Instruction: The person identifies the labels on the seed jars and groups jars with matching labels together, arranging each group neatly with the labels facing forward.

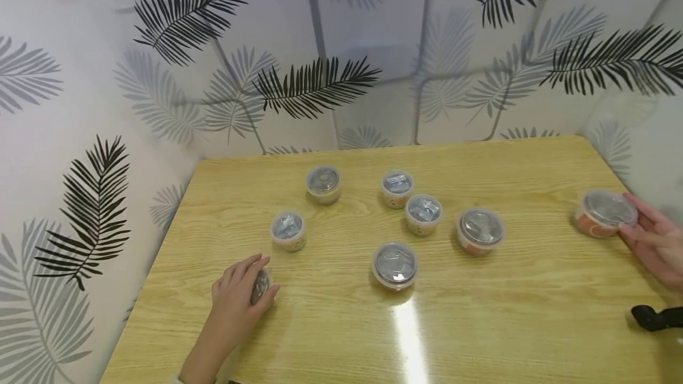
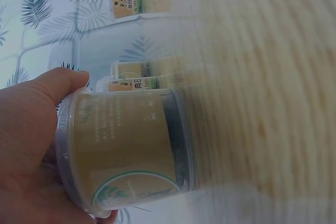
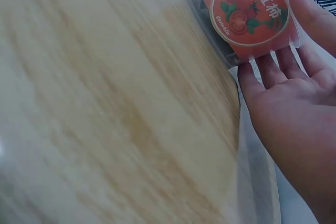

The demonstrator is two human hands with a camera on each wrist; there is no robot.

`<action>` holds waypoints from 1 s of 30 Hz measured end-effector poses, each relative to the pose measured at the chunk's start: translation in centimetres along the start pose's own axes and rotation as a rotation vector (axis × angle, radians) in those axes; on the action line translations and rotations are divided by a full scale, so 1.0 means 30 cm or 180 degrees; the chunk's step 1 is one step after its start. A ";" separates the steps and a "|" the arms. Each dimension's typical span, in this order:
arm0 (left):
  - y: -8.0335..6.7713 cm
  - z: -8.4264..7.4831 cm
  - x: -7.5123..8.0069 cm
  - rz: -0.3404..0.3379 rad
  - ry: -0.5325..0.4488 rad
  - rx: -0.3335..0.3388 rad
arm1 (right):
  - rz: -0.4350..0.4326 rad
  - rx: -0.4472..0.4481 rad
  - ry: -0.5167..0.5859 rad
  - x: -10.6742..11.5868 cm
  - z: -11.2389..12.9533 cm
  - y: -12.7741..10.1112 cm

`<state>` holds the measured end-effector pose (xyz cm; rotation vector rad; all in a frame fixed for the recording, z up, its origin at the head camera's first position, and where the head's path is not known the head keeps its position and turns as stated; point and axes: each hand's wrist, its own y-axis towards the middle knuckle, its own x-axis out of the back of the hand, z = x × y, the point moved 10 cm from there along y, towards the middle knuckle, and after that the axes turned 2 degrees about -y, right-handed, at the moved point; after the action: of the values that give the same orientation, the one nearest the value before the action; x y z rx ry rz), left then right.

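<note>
At the table's left side my left hand (image 1: 235, 295) grips a lidded plastic tub (image 2: 123, 140) with a tan label, fingers and thumb around its lid end. Only part of its grey top shows in the head view. Far to the right, my right hand (image 1: 658, 242) holds a round lidded tub (image 1: 606, 209) between thumb and fingers. Its red label carries a tomato picture (image 3: 249, 11) in the right wrist view. Whether this tub touches the table cannot be told. Nearest to the left hand stands a small tub (image 1: 288, 230).
Several more lidded tubs stand about the wooden table (image 1: 331, 336): one at the back (image 1: 323, 185), two close together near the middle (image 1: 397, 188), a larger tub in front (image 1: 395, 265), and another tub (image 1: 480, 231) right of them. A black object (image 1: 656, 317) shows at the right edge. Leaf-patterned wall covering (image 1: 368, 28) rises behind.
</note>
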<state>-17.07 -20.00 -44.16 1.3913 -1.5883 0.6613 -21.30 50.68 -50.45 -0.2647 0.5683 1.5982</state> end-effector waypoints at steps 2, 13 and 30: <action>-0.001 0.001 0.000 -0.0004 0.0003 0.0004 | 0.0021 -0.0027 -0.0077 0.001 -0.001 0.004; -0.003 0.001 0.002 -0.0066 0.0030 -0.0050 | 0.0408 -0.0076 0.0521 -0.029 0.007 0.027; -0.008 0.034 0.012 0.0147 -0.0089 -0.0011 | -0.0536 0.0175 -0.0306 0.091 0.074 0.039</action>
<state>-17.11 -21.09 -44.35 1.3702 -1.6473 0.6687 -22.42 54.12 -49.68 -0.1884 0.5017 1.4225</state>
